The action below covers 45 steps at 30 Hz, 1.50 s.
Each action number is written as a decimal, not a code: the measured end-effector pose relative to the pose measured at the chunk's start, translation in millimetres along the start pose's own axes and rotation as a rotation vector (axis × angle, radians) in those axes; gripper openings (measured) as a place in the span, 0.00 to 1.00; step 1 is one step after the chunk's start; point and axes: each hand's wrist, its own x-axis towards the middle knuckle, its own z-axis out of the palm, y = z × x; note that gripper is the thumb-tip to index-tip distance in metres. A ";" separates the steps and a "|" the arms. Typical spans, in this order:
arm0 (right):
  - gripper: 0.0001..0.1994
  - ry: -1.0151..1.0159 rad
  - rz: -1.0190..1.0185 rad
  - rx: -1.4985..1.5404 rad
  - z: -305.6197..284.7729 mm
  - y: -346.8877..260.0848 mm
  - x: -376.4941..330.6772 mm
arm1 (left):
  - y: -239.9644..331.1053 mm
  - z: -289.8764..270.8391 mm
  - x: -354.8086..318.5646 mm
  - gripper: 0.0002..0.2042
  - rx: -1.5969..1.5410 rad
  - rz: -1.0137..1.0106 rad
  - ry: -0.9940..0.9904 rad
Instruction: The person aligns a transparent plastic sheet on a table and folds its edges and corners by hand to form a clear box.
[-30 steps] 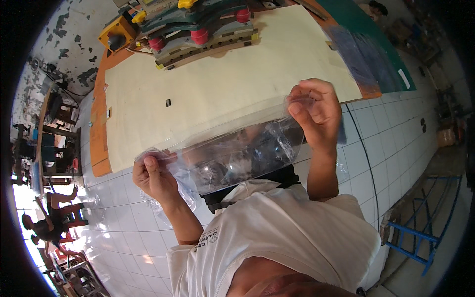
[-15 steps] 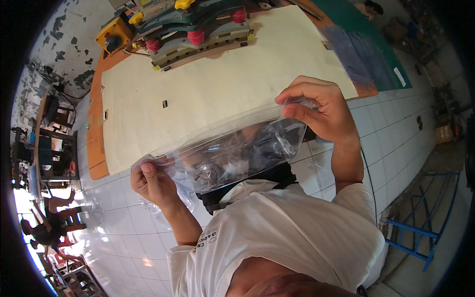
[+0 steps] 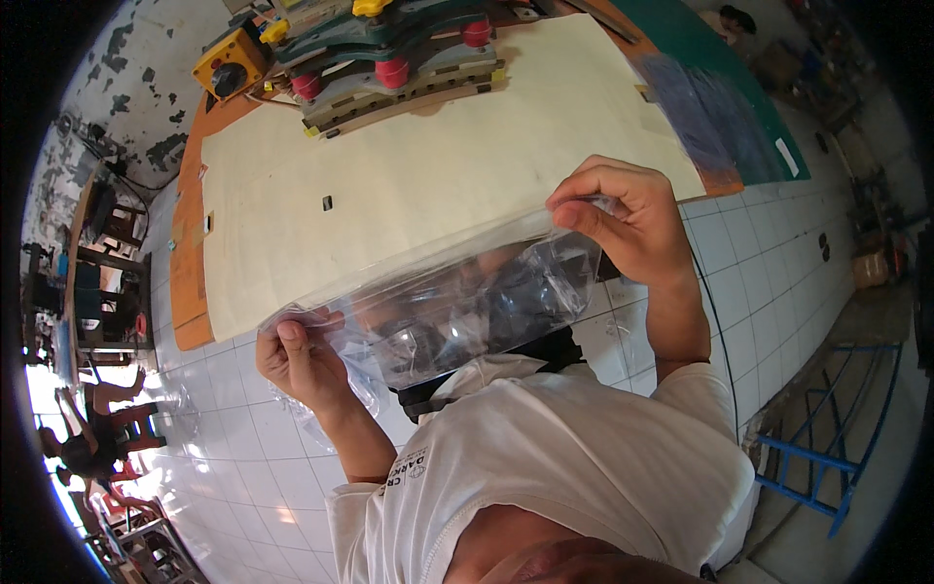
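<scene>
A clear plastic sheet (image 3: 457,321), creased and shiny, stretches between my two hands at the near edge of the cream-topped table (image 3: 409,185). My left hand (image 3: 300,362) pinches its left end between thumb and fingers. At the upper right end, my right hand (image 3: 623,216) pinches the sheet's edge the same way. The lower part hangs in front of my waist, and more loose clear plastic trails below my left hand. Whether it is one layer or several I cannot tell.
At the table's far side stands a machine (image 3: 389,73) with a green frame and red cylinders. Beside it is a yellow box (image 3: 228,64) with a black knob. A dark plastic stack (image 3: 696,102) lies to the right. A blue metal frame (image 3: 817,457) stands on the floor.
Both hands keep their hold on the clear plastic sheet and have barely moved. The sheet's folds and reflections have shifted slightly.
</scene>
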 end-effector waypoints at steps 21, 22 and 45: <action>0.09 0.264 0.361 0.646 18.3 49.1 13.9 | -2.9 15.9 27.6 0.12 -0.091 -0.237 0.045; 0.10 0.296 0.328 0.659 22.3 49.9 13.3 | -5.3 12.0 25.2 0.13 -0.079 -0.243 0.064; 0.07 0.317 0.274 0.598 15.9 49.0 30.4 | 44.4 -6.3 49.0 0.07 0.437 -0.092 -0.201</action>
